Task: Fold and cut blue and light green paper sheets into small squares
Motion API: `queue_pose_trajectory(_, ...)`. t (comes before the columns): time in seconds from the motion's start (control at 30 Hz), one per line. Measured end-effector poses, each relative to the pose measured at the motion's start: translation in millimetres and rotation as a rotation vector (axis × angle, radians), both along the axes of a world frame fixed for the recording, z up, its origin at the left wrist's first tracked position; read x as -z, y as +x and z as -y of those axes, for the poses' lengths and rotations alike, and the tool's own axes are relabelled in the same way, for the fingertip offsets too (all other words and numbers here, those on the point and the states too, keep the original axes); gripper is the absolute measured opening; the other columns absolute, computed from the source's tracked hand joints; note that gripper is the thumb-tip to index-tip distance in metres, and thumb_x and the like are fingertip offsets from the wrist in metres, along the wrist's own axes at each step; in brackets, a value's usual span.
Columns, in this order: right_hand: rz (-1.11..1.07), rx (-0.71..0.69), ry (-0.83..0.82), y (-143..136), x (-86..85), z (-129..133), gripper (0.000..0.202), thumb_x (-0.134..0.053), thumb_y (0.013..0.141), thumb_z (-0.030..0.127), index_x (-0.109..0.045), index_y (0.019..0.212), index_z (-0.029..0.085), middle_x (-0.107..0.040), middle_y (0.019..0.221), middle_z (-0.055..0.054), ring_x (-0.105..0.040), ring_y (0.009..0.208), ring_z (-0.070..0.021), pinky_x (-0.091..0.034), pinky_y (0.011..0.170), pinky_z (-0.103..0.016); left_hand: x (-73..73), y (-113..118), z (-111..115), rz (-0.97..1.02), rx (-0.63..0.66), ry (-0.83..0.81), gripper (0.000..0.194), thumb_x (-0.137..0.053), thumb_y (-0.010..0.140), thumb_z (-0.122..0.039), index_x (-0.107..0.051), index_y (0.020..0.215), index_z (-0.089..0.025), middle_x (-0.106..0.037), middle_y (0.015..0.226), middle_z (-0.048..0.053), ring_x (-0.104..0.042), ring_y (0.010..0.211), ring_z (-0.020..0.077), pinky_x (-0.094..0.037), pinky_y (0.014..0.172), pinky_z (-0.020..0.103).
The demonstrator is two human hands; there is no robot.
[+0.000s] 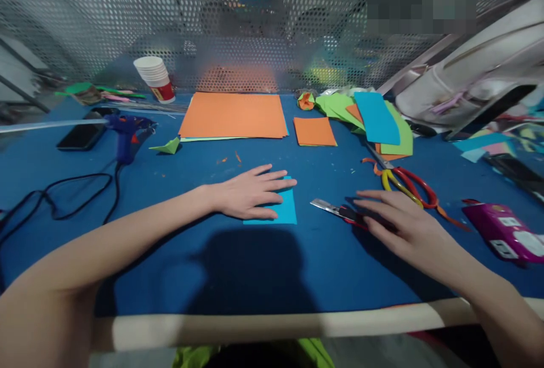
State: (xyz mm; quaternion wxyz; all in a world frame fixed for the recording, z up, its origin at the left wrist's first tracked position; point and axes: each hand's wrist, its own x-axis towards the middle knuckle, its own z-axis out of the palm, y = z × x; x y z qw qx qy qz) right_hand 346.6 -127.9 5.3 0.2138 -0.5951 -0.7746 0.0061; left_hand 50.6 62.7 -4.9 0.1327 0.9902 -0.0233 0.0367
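My left hand (250, 192) lies flat with spread fingers on a small blue paper square (287, 209), covering much of it. To the right, my right hand (395, 218) is over a utility knife (340, 210), fingers stretched out and touching or just above its dark handle. The knife's blade is out and points left toward the blue paper. Beyond my right hand, scissors (414, 184) with red and yellow handles rest on the blue table (170, 260).
Orange sheets (233, 116) and a small orange stack (315, 131) lie ahead. At left are a glue gun (125, 133), a phone (83, 133) and paper cups (156, 79). Paper scraps (378, 119) and a purple pack (504, 232) are at right. A person's sleeve (480, 56) shows upper right.
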Motion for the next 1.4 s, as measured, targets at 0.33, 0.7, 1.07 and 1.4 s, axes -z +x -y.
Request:
queue_pose_trajectory(0.33,0.007,-0.172,-0.343,-74,-13.9,-109,0.045,-0.059,0.09,0.031,-0.053,0.13,0.013,-0.06,0.125,-0.017,-0.055,0.119,-0.0302,-0.046,0.099,-0.046,-4.1,-32,24,0.104,-0.556,-0.054,0.032,-0.049,0.094,-0.031,-0.057,0.119,-0.014,-0.059,0.126,0.018,-0.057,0.117,0.0296,-0.048,0.098,0.045)
queue_pose_trajectory(0.7,0.046,-0.125,-0.631,-87,-23.0,-132,0.033,-0.067,0.077,0.032,-0.06,0.105,0.015,-0.065,0.088,-0.009,-0.059,0.076,-0.0223,-0.039,0.059,-0.029,14.2,-34,29,0.225,-0.664,-0.264,0.042,-0.058,0.086,-0.023,-0.048,0.126,-0.016,-0.05,0.135,0.019,-0.048,0.131,0.0306,-0.042,0.11,0.051)
queue_pose_trajectory(1.07,-0.239,-0.141,-0.553,-99,-28.2,-116,0.01,-0.054,0.077,0.014,-0.046,0.074,0.021,-0.054,0.074,0.002,-0.048,0.068,-0.0139,-0.036,0.061,-0.026,7.4,-29,32,0.393,-0.906,-0.795,0.068,-0.065,0.077,-0.032,-0.037,0.139,-0.021,-0.048,0.144,0.016,-0.054,0.127,0.025,-0.047,0.104,0.042)
queue_pose_trajectory(1.4,-0.916,-0.131,-0.338,-104,-24.7,-111,0.032,-0.066,0.071,0.029,-0.057,0.101,0.021,-0.063,0.097,-0.003,-0.059,0.086,-0.0167,-0.05,0.079,-0.033,-19.1,-26,39,0.488,-0.965,-0.667,0.029,-0.056,0.084,-0.04,-0.067,0.101,-0.02,-0.071,0.099,0.004,-0.064,0.097,0.0237,-0.05,0.09,0.034)
